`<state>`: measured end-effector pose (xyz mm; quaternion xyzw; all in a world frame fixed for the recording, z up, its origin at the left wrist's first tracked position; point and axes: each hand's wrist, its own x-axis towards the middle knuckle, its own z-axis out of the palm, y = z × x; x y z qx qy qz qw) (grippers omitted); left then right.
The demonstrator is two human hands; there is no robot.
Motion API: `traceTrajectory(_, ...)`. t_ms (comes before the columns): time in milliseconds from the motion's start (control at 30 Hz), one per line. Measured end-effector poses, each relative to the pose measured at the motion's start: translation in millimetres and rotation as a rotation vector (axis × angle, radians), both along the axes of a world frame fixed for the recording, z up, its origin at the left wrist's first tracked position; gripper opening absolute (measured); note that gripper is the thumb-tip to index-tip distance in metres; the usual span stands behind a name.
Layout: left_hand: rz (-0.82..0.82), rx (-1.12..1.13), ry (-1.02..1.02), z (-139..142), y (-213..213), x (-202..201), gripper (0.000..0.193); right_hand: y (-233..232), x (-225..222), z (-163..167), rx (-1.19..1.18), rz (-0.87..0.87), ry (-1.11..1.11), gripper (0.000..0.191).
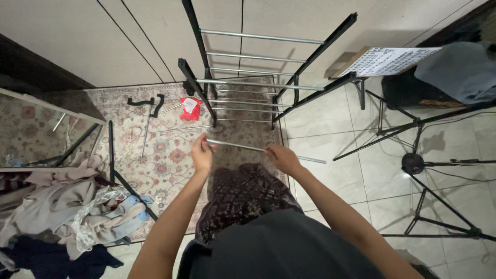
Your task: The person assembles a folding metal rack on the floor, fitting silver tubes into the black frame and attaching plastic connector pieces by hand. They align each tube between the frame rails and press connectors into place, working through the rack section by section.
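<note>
Left grip: our left hand (201,153) is clenched around one end of a thin metal rod (243,147), fingers wrapped over it so that the end stays steady.
Right grip: our right hand (282,157) grasps the same rod further along; beyond this grip the rod sticks out free toward the tiles.
Rod: it lies almost level between the two grips, just in front of the rack; we judge that two hands keep it from swinging.
Rack: the black frame (320,50) with silver crossbars (258,82) stands tilted just beyond both grips, its foot (214,123) on the patterned rug (165,160), so the rungs face us.
Loose parts: beyond the left grip, on the rug, lie black brackets (147,103), another thin rod (146,132) and a small red packet (191,108), spread flat where we can reach them.
Left of the left grip: a heap of clothes (67,212) on the floor and a mirror (41,129) leaning near the wall.
Right of the right grip: black tripod stands (418,165) on the white tiles, well apart from the rod.
</note>
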<state>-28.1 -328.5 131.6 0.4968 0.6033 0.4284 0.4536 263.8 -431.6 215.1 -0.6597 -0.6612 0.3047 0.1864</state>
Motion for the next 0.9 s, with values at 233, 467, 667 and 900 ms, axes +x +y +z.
traceTrajectory(233,0.000,-0.161,0.100,-35.0,-22.3,11.4,0.019,17.1,2.6,-1.8,-0.080,0.132,-0.042,0.027)
traceTrajectory(467,0.285,-0.082,-0.454,-93.7,-0.8,2.2,0.039,32.9,17.2,-39.6,-0.086,0.188,-0.041,0.023)
traceTrajectory(667,0.481,-0.013,-0.390,-143.4,48.5,-5.5,0.024,43.8,50.3,-128.8,0.199,0.112,0.001,0.026)
traceTrajectory(900,0.354,0.210,-0.408,-168.3,113.9,3.6,0.016,88.3,71.6,-209.1,0.079,0.035,-0.135,0.018)
